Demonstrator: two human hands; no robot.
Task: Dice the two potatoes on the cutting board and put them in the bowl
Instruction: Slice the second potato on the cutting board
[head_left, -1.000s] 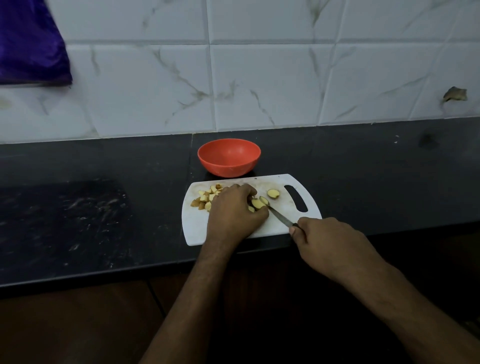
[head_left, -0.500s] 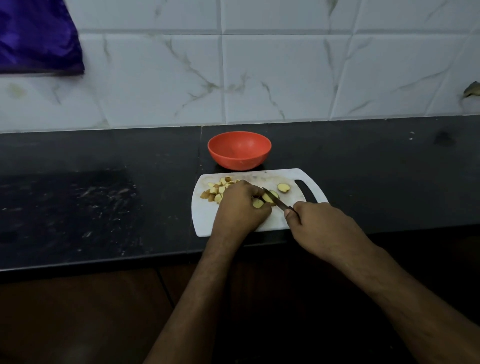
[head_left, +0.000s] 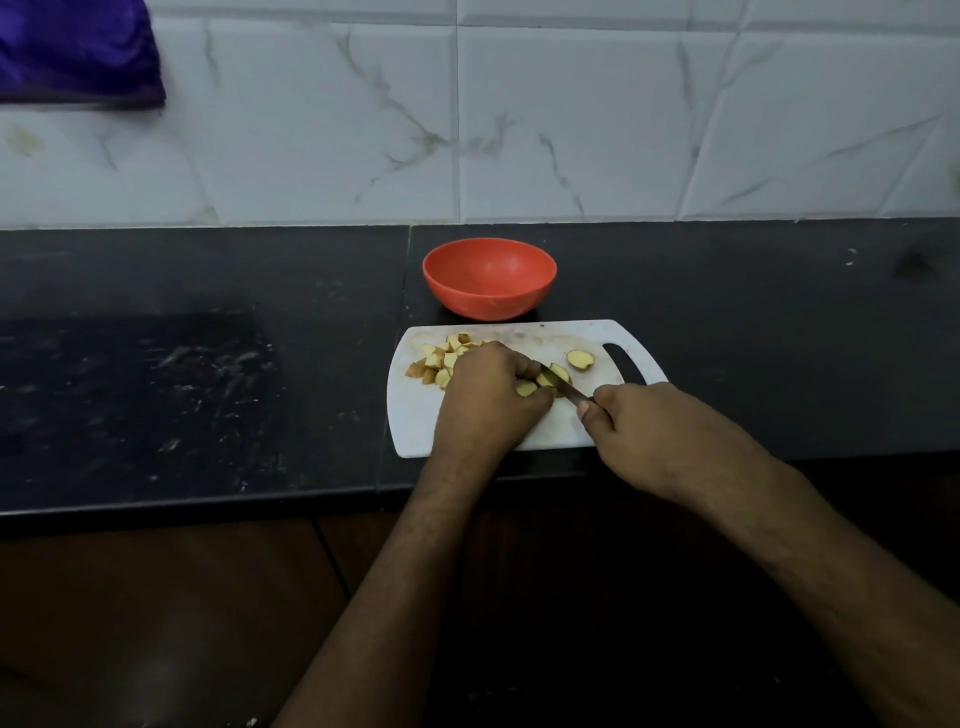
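Head view: left hand (head_left: 485, 397) pins pale potato chunks (head_left: 540, 383).

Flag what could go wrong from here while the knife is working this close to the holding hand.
1. The knife blade sits right beside the left hand fingertips pinning the potato piece; a slip could likely nick them.
2. The cutting board has its near edge close to the counter's front edge, so downward pressure might shift it.
3. The loose potato slice near the board's handle slot could get knocked off.
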